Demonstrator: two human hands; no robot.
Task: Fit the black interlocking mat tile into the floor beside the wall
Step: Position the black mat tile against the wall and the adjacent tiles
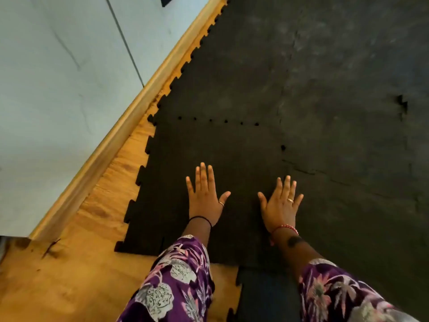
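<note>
A black interlocking mat tile [209, 145] lies flat on the wooden floor [69, 275], its toothed left edge facing the wall [58, 89]. Its far edge meets another black tile along a seam with small dark gaps. My left hand [204, 196] rests flat on the tile, palm down, fingers spread. My right hand [281, 203] lies flat too, near the tile's right seam with the neighbouring mat. Neither hand holds anything.
A wooden skirting board [130, 112] runs diagonally along the pale wall. A strip of bare wood floor shows between skirting and tile. Grey-dusted black mats [348, 89] cover the floor to the right. Another dark tile [267, 293] lies at the bottom between my patterned sleeves.
</note>
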